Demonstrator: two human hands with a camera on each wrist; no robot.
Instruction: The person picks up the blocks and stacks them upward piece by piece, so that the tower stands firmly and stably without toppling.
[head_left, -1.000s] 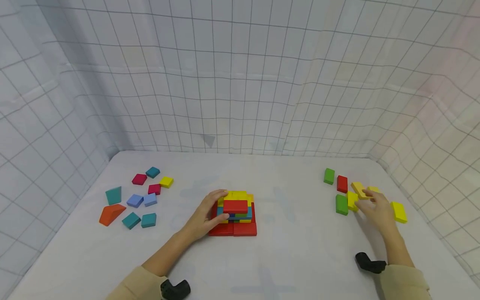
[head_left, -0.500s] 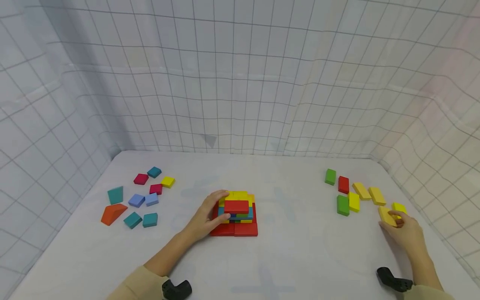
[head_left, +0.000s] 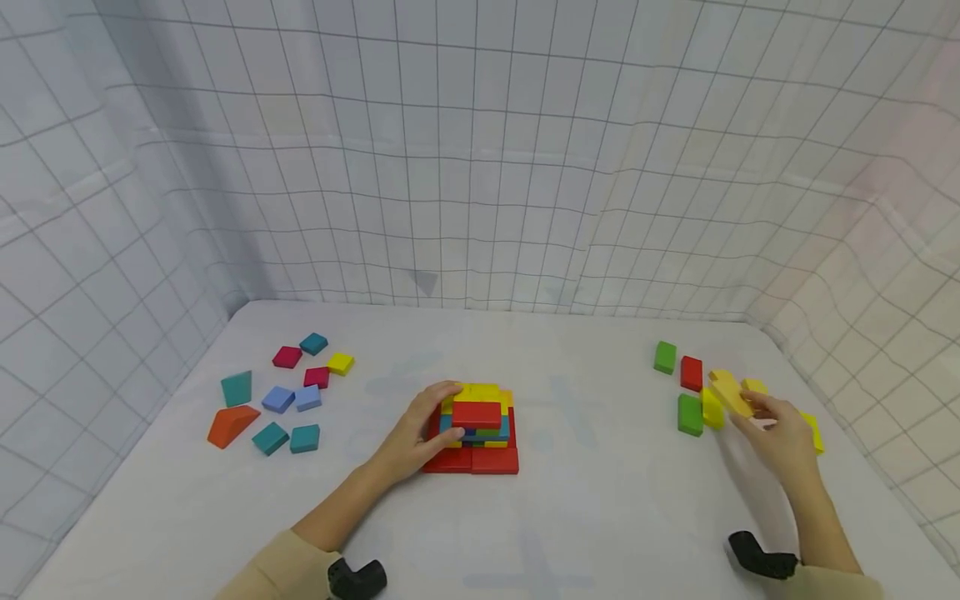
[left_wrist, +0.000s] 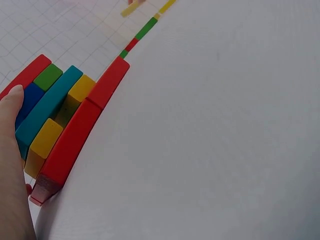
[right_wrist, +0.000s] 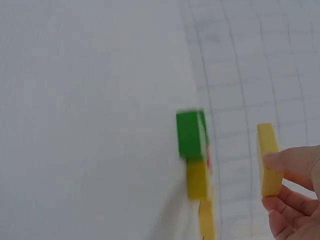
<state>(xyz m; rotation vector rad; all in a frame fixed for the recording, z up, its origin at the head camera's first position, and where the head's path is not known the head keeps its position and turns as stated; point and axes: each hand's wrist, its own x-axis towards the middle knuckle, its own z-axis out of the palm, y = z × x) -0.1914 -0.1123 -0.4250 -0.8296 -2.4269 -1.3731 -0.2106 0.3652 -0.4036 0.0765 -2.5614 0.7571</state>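
Yellow and flat, the held block (head_left: 726, 390) is at the middle right of the frame, pinched between thumb and fingers of the right grip (head_left: 783, 435). It lies well apart from the stack (head_left: 476, 415) near the centre, off to its right, long axis slanting from upper left to lower right. The left grip (head_left: 414, 433) is nearer the stack and clasps its left side, thumb in front, fingers behind.

Loose on the bench (head_left: 600, 500) at right are two green blocks (head_left: 690, 415), one red block (head_left: 692, 374) and four yellow blocks (head_left: 712, 409), some partly hidden. At left lie ten pieces: four teal blocks (head_left: 305, 439), two light blue blocks (head_left: 278, 400), two crimson blocks (head_left: 287, 357), one yellow piece (head_left: 341, 363), one orange piece (head_left: 231, 426).
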